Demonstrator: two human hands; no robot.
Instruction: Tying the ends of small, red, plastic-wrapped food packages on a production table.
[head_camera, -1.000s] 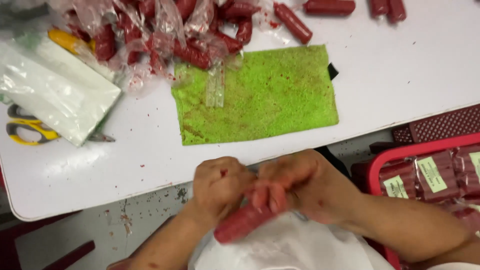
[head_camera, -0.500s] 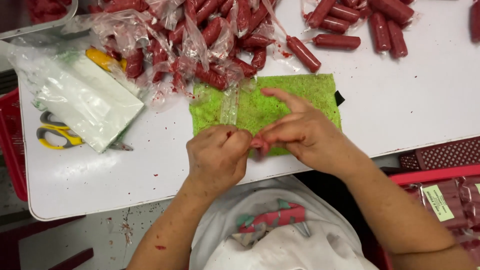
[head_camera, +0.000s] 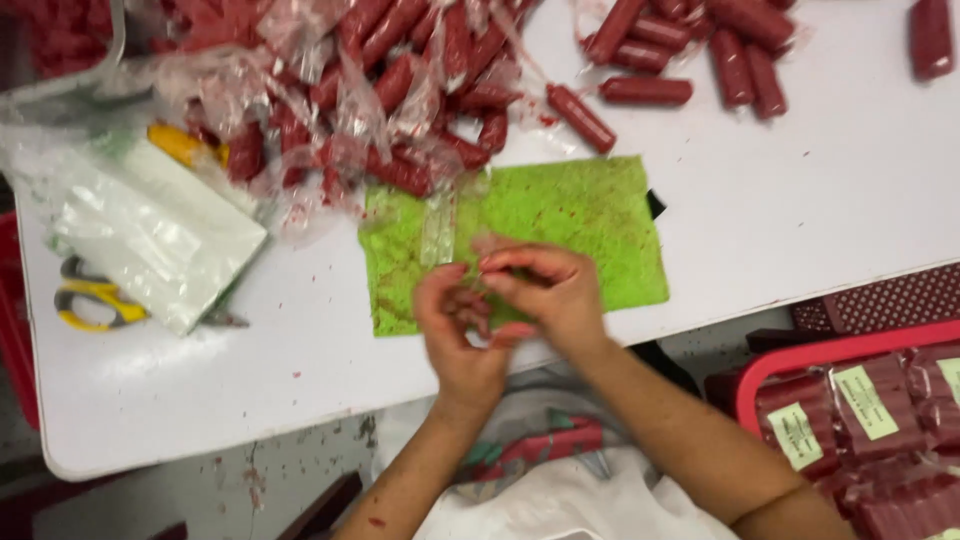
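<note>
White bench (head_camera: 820, 210) strewn with red sausages (head_camera: 645, 90): over a green cloth (head_camera: 580, 215), the left hand (head_camera: 462, 335) and right hand (head_camera: 545, 290) meet fingertip to fingertip, pinching something unclear, a clear plastic strip (head_camera: 438, 225) lying lengthwise just beyond them.

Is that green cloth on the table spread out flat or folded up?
Spread flat. The green cloth lies open on the white table with its edges and corners showing, and both hands hover over its near edge.

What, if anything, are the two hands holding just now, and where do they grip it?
It cannot be told: the left hand and right hand meet fingertip to fingertip above the green cloth, blurred.
</note>
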